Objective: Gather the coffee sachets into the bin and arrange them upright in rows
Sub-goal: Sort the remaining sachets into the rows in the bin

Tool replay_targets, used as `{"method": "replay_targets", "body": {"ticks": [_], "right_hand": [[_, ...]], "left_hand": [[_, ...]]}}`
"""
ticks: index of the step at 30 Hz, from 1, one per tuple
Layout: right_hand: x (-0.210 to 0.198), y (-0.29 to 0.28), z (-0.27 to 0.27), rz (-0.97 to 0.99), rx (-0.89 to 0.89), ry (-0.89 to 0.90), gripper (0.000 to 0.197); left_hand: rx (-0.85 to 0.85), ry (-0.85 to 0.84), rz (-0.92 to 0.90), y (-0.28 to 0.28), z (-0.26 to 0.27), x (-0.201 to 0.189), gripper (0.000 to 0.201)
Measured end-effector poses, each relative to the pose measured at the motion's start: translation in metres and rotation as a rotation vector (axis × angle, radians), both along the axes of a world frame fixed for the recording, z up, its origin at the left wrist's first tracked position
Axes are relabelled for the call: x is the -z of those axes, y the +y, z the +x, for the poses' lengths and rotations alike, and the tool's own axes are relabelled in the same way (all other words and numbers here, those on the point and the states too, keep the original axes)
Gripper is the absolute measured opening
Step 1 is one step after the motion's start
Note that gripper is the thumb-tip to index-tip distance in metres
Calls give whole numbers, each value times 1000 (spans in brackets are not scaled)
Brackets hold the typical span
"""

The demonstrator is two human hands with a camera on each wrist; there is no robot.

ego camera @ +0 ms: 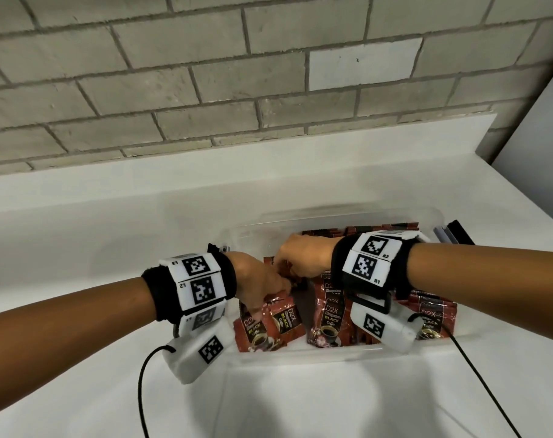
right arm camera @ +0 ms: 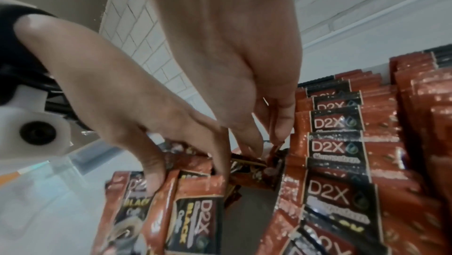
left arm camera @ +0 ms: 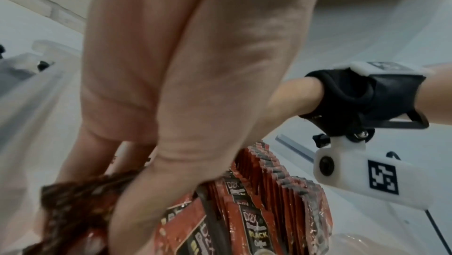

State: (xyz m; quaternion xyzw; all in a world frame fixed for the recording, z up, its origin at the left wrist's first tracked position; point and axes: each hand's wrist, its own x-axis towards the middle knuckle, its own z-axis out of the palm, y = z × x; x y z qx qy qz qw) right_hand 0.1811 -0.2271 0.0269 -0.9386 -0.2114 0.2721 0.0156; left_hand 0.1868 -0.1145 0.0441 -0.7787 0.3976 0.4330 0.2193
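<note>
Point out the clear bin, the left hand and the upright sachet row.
clear bin (ego camera: 303, 358): head view, near rim.
left hand (ego camera: 253, 279): head view, back of the hand.
upright sachet row (right arm camera: 337, 147): right wrist view, a sachet's printed front.

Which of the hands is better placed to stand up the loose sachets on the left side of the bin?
Probably the left hand: its fingers already rest on the tilted loose sachets at the bin's left end, while the right hand reaches in beside the upright rows.
</note>
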Motion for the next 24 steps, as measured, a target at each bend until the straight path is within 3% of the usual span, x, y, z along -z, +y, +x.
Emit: {"method": "replay_targets", "body": {"ticks": [3,6,12,18,21,24], "right_hand": [[5,1,1,-15,41,-28,35],[10,1,2,-38,45,-15,59],[15,9,-3,-120,-44,-19,35],[4,6,-2,-99,-1,45,58],[2,4,0,-66,38,176,64],[2,5,-3,-199,-25,240,79]], "left_hand": [[-20,-48,-23,1,3,0,67],[-17,-59,13,-1,0,1,75],[62,-72,60,-6,-4,1,84],[16,-80,89,-2,8,6,98],[-16,-29,82,-3,13,-2,81],[-51,29,113,-3,19,-23,57]]}}
